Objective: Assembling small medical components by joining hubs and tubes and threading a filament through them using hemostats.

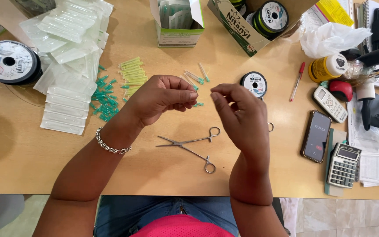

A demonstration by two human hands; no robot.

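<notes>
The wooden counter [163, 175] carries stacked clear packets [69, 66], a small spool [254, 83], steel forceps [189, 145] and loose green-capped needles [104, 98]. Above the forceps I hold both hands raised. My left hand [161, 98] has its fingers [185, 94] pinched closed, apparently on something fine; I cannot tell what. My right hand [240, 112] pinches likewise opposite. I judge steadiness matters here: fingertips close together, wrists level, tension gentle.
</notes>
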